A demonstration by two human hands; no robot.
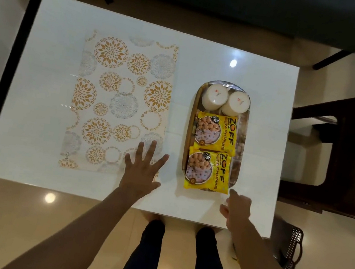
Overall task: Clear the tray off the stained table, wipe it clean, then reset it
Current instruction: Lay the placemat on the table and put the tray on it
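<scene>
The tray sits on the right part of the white desk, loaded with two white cups and two yellow snack packets. Clearing looks about to begin; lifting calls for both hands at the tray's ends. The right hand, fingers loosely curled and empty, nears the tray's near end; the left hand is spread flat above the patterned mat.

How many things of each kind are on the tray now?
White cups: 2
Yellow snack packets: 2
Total on the tray: 4
</scene>
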